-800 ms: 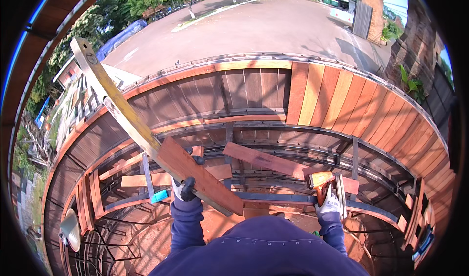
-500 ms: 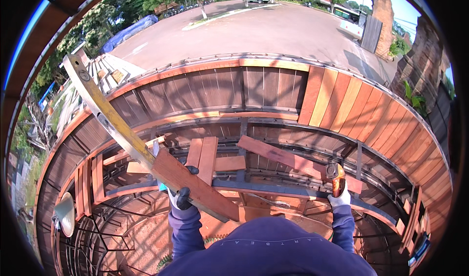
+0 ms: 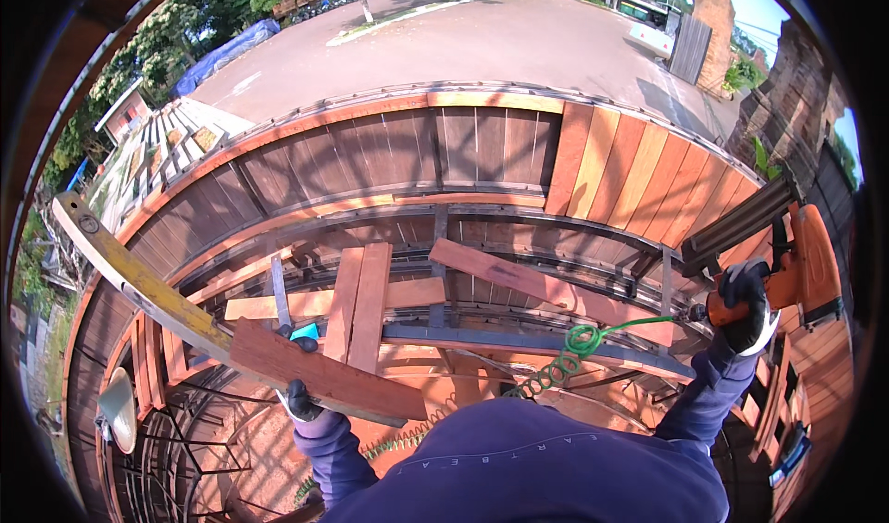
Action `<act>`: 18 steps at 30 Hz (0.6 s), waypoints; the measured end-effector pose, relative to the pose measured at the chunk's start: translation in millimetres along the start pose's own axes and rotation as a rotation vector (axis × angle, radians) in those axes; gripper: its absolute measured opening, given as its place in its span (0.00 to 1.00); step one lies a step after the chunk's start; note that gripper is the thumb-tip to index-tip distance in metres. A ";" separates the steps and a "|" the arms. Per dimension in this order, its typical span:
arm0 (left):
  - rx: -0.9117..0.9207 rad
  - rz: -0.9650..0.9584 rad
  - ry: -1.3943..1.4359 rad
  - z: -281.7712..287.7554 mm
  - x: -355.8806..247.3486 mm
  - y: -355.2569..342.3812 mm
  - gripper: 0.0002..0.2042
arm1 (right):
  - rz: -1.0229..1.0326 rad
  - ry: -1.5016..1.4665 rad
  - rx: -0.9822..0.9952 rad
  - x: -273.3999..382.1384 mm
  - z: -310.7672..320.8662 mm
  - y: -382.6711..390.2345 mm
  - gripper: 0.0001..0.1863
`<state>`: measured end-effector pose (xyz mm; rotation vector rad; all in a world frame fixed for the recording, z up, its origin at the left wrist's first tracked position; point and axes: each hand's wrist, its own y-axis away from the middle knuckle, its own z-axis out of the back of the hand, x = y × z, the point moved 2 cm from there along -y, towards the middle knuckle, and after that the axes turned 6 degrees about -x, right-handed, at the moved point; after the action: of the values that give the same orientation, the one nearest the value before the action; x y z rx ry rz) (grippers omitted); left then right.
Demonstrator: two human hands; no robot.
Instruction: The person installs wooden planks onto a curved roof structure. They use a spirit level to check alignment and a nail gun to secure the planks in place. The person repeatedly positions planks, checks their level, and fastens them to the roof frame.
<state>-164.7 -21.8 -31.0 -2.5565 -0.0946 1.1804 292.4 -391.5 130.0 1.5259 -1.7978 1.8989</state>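
Note:
My left hand [image 3: 304, 401], in a white glove with black fingertips, is closed around a reddish-brown board [image 3: 338, 373]. A long yellow spirit level [image 3: 153, 287] runs from beneath this board to the far left, in the same grip. Beside my fingertips, behind the board, show a metal blade [image 3: 280, 287] and a teal piece [image 3: 306, 334]; I cannot tell whether they are held. Out at the right, my gloved right hand [image 3: 746, 303] grips an orange nail gun [image 3: 817, 256], its dark magazine pointing up and left. A green coiled air hose [image 3: 560, 371] trails from it.
Loose boards [image 3: 370, 303] lie across the curved frame, with another plank [image 3: 546, 287] to their right. A dark curved rail [image 3: 519, 340] crosses in front of me. Beyond stands a curved slatted wall [image 3: 370, 157]. A conical hat [image 3: 118, 410] hangs at left.
My right hand has raised the orange tool from the rail and swung it outward to the right; the green hose now shows. My left hand has shifted left with the board and level.

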 end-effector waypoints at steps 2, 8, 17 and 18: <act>0.015 -0.002 0.001 -3.3 2.2 9.6 0.37 | 0.018 -0.017 -0.016 -0.1 -19.7 -17.6 0.12; 0.037 -0.052 0.056 -51.1 9.0 21.4 0.35 | 0.077 0.676 0.287 -62.2 -16.0 -64.6 0.27; -0.202 -0.101 -0.118 -73.3 30.0 69.0 0.40 | -0.091 1.347 1.354 -288.7 -39.0 -20.0 0.40; -0.210 -0.111 -0.163 -67.1 29.5 77.1 0.40 | -0.082 1.328 1.370 -308.2 -29.4 -14.2 0.39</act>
<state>-100.7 -106.5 -36.3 -2.5865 -0.4129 1.3988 435.4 -202.0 -69.1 -0.0315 0.2195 2.9399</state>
